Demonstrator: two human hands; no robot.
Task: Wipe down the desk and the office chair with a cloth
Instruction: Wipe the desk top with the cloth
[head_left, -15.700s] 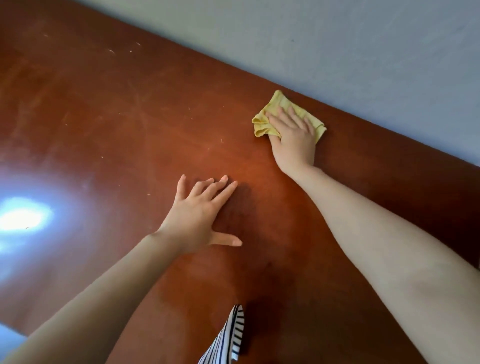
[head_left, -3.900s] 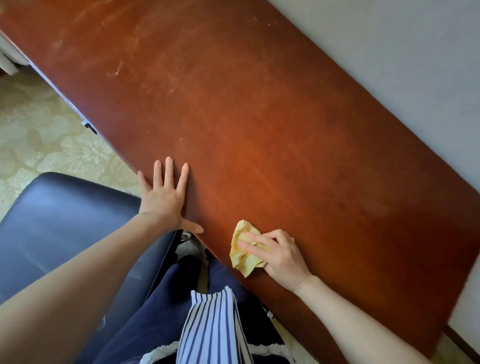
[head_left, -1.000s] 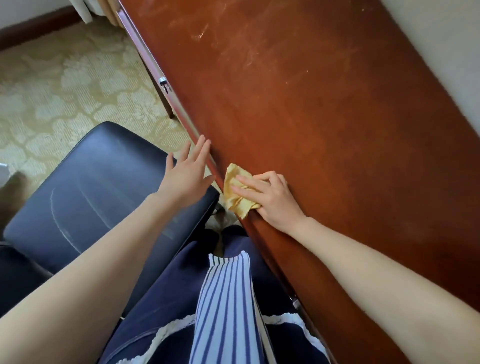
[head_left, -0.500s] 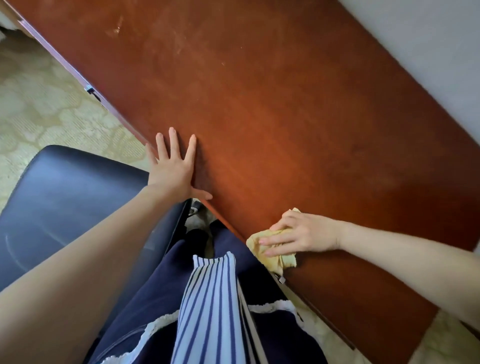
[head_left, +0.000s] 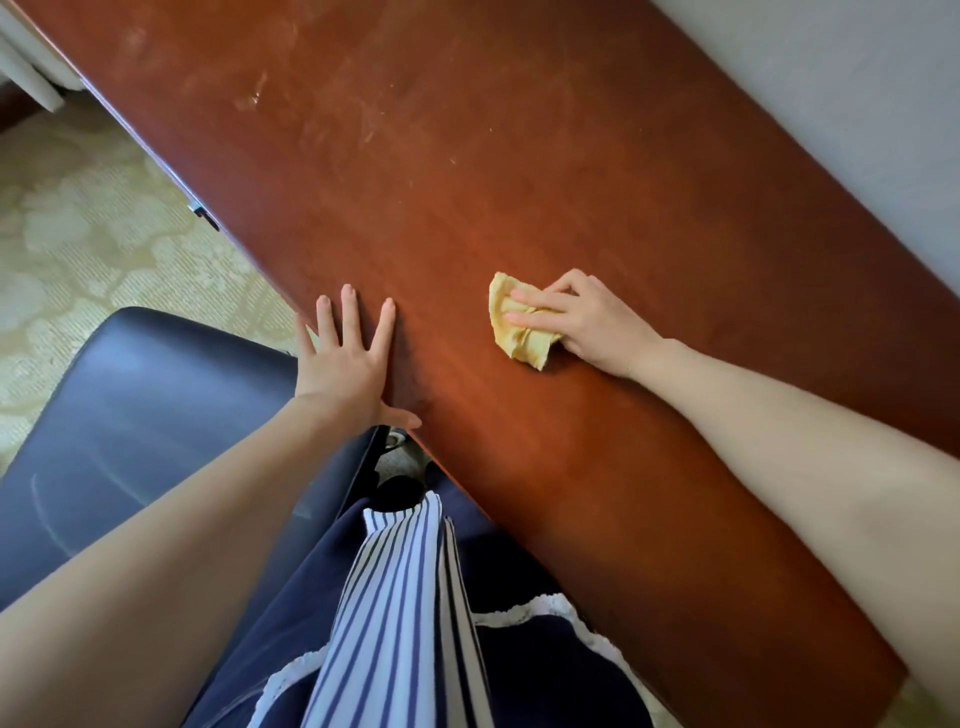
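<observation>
Cloth (head_left: 519, 332), yellow and crumpled, lies on the reddish-brown wooden counter (head_left: 519, 156), a little in from the near edge and well apart from the wall (head_left: 831, 104). The right grip (head_left: 587, 322) holds it down: two fingers lie across the top and the lower fold tucks in under the palm, so it looks lightly gathered, not spread flat. The left grip (head_left: 345, 369) has hold of nothing; its fingers are straight and splayed, braced on the counter's near edge, above the black office chair (head_left: 156, 415) beside the person's legs. The step in hand appears to be wiping the counter top. Pale dusty smears (head_left: 311, 119) show on the far left part, so the next move probably calls for sweeping the cloth out that way with firm, even pressure and a long reach. The chair seems not yet wiped
</observation>
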